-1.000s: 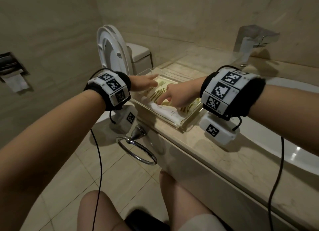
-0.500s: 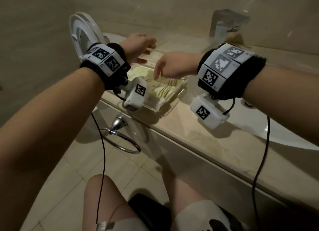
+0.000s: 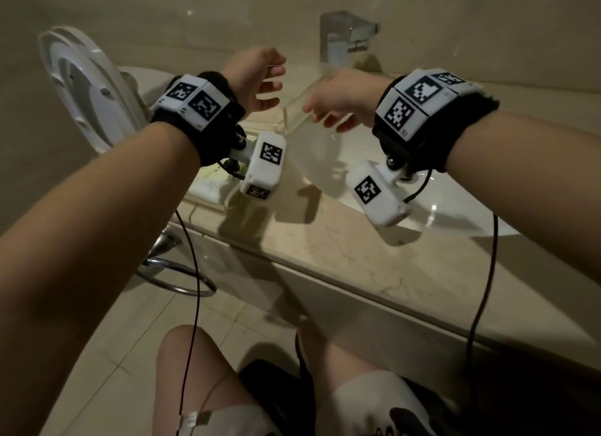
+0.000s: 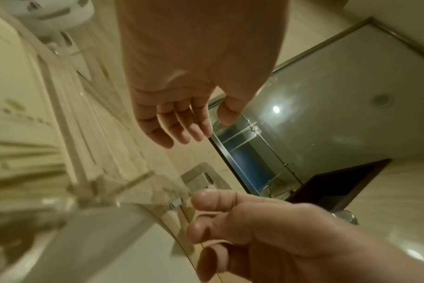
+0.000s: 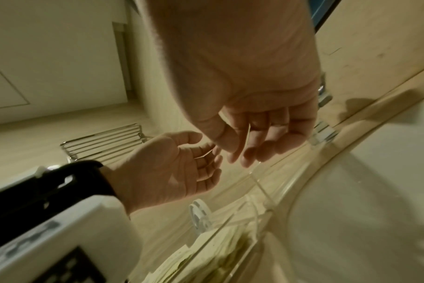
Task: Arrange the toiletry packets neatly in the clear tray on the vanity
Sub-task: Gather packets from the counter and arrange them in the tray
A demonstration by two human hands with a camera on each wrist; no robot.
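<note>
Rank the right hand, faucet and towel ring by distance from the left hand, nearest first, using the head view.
1. Right hand: just to the right of the left hand, raised above the counter with it.
2. Faucet: behind and to the right, at the back of the counter.
3. Towel ring: farthest, low on the vanity front.

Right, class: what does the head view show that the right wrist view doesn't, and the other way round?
Head view only: the towel ring under the vanity edge, and the person's knees.

Right wrist view only: a wire rack on the wall, and the toiletry packets seen plainly, lying in the clear tray.

Both: the left hand and right hand raised close together above the vanity, with the basin beside them.
</note>
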